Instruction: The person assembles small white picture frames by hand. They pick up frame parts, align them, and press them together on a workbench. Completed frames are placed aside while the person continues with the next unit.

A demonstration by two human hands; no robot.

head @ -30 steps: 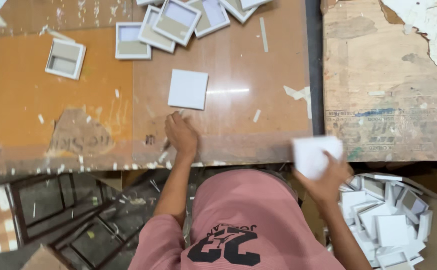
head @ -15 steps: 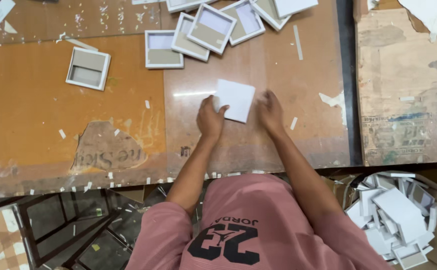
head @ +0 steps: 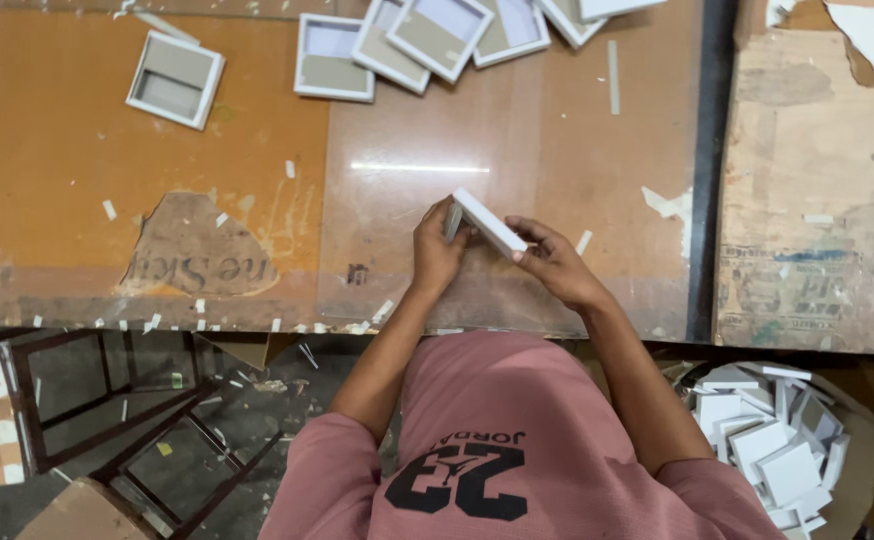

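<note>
Both hands are up over the near edge of the counter, w/ a flat white square tile held between them. The tile is lifted off the surface and tilted, so mostly its edge shows. The left hand has its fingers closed round the tile's left end; the right hand has its fingers pinched on the right end, thumb side toward the tile. Both are clamped on it, neither hand is loose.

Further back on the counter, well apart from the hands, sits a row of shallow white-rimmed square trays, overlapping each other (tan insides, a few white). One more tray lies alone to the left of that row. Small white scraps are scattered over the orange and brown top, and a torn patch of cardboard lies front-left.

To the person's right, below counter level, a round bin holds a heap of white square pieces. A dark wooden frame stands on the floor at the left. Pink shirt fills the bottom centre.
</note>
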